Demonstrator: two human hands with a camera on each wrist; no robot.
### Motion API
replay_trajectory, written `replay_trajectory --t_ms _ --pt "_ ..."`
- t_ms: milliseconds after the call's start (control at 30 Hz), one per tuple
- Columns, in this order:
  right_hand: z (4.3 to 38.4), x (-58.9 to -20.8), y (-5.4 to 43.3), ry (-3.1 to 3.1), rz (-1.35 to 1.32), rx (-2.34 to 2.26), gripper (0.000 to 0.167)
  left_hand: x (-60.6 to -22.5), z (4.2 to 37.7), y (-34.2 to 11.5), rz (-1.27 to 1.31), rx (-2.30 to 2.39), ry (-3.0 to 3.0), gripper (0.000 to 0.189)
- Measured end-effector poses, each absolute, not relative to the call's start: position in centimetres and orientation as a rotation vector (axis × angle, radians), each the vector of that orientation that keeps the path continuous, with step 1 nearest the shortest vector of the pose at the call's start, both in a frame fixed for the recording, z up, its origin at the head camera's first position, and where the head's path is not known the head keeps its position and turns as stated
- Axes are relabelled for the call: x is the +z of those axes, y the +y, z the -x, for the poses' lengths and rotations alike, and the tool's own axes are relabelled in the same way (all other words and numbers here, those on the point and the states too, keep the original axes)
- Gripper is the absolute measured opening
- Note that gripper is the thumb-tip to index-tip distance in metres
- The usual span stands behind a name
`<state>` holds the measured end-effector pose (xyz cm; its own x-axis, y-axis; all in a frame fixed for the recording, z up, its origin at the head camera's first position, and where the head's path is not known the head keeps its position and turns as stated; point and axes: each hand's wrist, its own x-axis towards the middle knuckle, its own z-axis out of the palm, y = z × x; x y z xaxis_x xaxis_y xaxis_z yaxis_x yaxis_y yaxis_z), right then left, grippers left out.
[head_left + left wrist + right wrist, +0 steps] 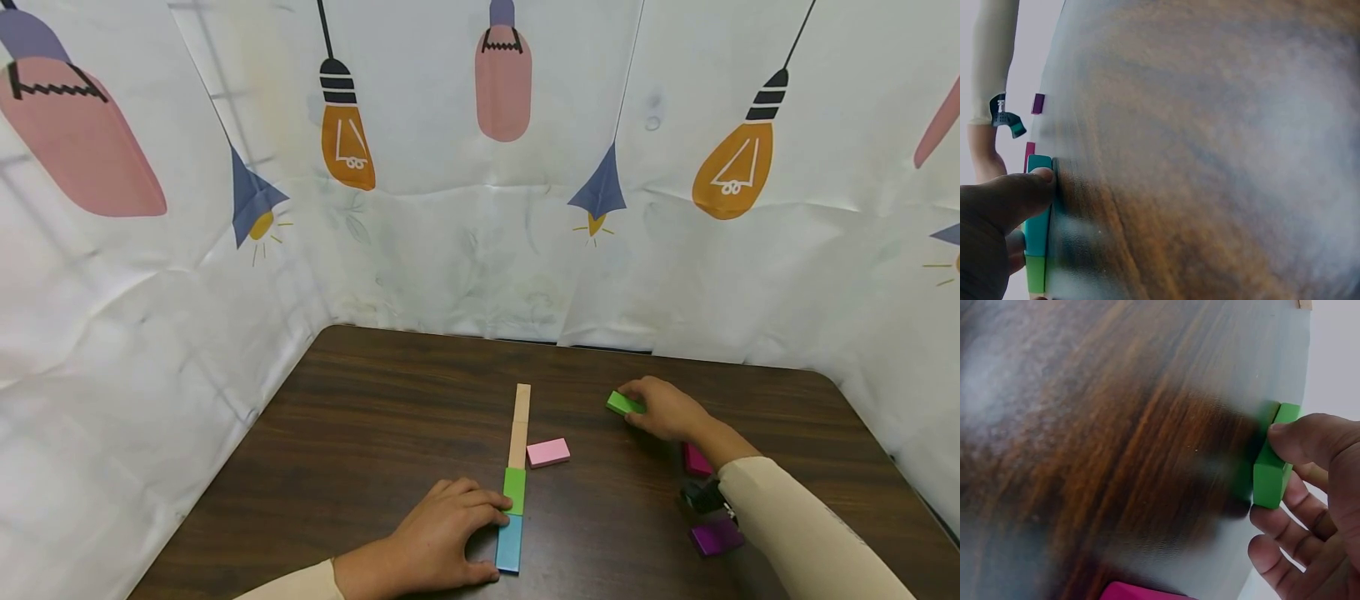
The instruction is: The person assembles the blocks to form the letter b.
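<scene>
A straight row of flat blocks runs away from me in the head view: a blue block [510, 546] nearest, then a green block [515, 483], then two plain wooden blocks [518, 442]. My left hand [431, 537] holds the blue block, its thumb [1029, 190] at the near end and fingertips at the joint with the green one. To the right, my right hand [667, 408] pinches a second green block [622, 403] between thumb and fingers. That block [1269, 481] appears tilted in the right wrist view; whether it touches the table is unclear.
A pink block [548, 452] lies just right of the row. Under the right forearm are a magenta block [695, 461] and a purple block [717, 537]. The dark wooden table [360, 417] meets a patterned white curtain [435, 258] at the back and left.
</scene>
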<state>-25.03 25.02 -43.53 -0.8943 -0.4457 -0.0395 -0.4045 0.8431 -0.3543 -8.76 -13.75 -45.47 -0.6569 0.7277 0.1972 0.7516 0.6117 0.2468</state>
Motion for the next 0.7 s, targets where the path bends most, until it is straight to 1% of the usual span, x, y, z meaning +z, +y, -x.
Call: replay_trajectory --t_ms 233,700 --pt "24.4 -43.4 25.0 2.894 0.658 -0.534 0.044 -45.6 8.7 -13.7 1.265 -0.486 -2.759 0.048" --pt "22.6 -42.7 24.3 2.909 0.693 -0.546 0.044 -45.5 8.7 -13.7 1.249 -0.481 -2.732 0.049"
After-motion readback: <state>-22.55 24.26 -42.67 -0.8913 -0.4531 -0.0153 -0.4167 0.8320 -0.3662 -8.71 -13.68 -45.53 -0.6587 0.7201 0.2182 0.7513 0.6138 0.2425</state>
